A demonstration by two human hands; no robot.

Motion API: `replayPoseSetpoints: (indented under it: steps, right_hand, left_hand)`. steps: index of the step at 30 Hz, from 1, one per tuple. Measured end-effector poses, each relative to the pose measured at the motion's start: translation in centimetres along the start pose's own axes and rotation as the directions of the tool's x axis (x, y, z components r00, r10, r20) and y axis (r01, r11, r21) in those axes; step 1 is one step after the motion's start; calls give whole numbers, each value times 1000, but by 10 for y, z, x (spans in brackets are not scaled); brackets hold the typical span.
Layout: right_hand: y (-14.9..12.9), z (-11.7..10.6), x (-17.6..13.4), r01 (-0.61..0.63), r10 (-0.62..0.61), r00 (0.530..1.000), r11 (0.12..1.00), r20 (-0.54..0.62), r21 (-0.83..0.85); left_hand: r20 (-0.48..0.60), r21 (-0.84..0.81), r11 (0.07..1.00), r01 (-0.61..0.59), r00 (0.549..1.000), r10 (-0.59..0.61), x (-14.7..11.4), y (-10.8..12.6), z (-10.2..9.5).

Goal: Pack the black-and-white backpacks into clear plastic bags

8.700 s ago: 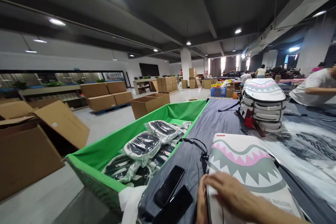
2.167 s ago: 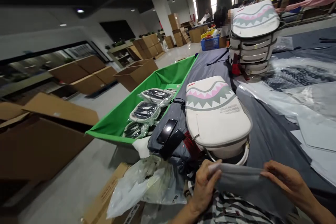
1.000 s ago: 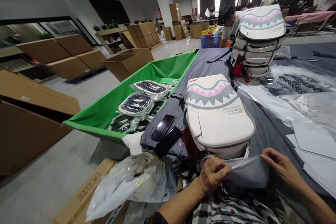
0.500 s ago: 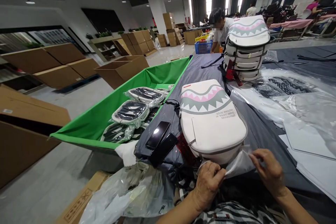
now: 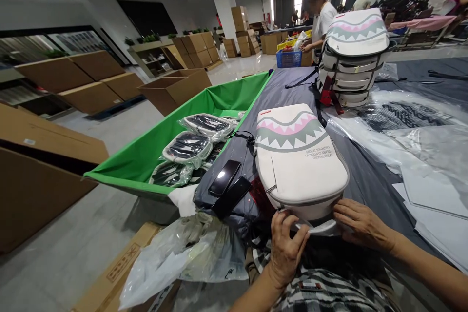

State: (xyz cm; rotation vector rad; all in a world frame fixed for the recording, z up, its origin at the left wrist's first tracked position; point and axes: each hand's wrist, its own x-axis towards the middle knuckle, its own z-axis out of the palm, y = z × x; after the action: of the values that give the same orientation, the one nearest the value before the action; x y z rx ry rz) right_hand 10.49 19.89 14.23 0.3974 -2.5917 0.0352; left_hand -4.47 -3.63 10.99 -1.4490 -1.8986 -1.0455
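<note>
A white backpack with a pink and grey shark-mouth print lies flat on the dark cloth-covered table, its bottom end toward me. At that end, a strip of clear plastic bag shows along the lower edge. My left hand is at the near left corner, fingers curled and pinching the plastic's edge. At the near right corner, my right hand has its fingers pressed against the backpack's side, closed over the plastic there. How far the plastic reaches under the backpack is hidden.
Two dark phone-like objects lie left of the backpack. A green fabric bin holds several plastic-wrapped packs. Stacked white backpacks stand farther back, beside plastic bags and white sheets. A co-worker stands beyond.
My right hand has moved left, from holding the plastic out to pressing at the backpack's corner. The loose plastic is now close against the bottom edge. The co-worker has straightened up.
</note>
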Motion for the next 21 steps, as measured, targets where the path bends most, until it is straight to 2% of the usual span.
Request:
replayPoseSetpoints:
  steps: [4, 7, 12, 15, 18, 21]
  right_hand:
    - [8, -5, 10, -2, -11, 987, 996, 159, 86]
    - [10, -7, 17, 1, -10, 983, 999, 185, 49]
    - [8, -11, 24, 21, -20, 980, 1000, 196, -2]
    - [7, -15, 25, 79, -75, 986, 997, 151, -17]
    - [8, -17, 22, 129, -125, 989, 990, 84, -47]
    - [11, -18, 19, 156, -153, 987, 985, 46, -68]
  left_hand:
    - [46, 48, 973, -226, 974, 224, 11, -23, -1]
    - [93, 84, 932, -353, 934, 345, 16, -34, -8]
    - [85, 147, 947, -285, 958, 275, 4, -26, -15]
    - [87, 134, 960, -244, 968, 234, -5, -17, -10]
    - [65, 101, 976, -194, 980, 188, -7, -19, 0]
    - [43, 64, 964, -257, 966, 255, -2, -30, 9]
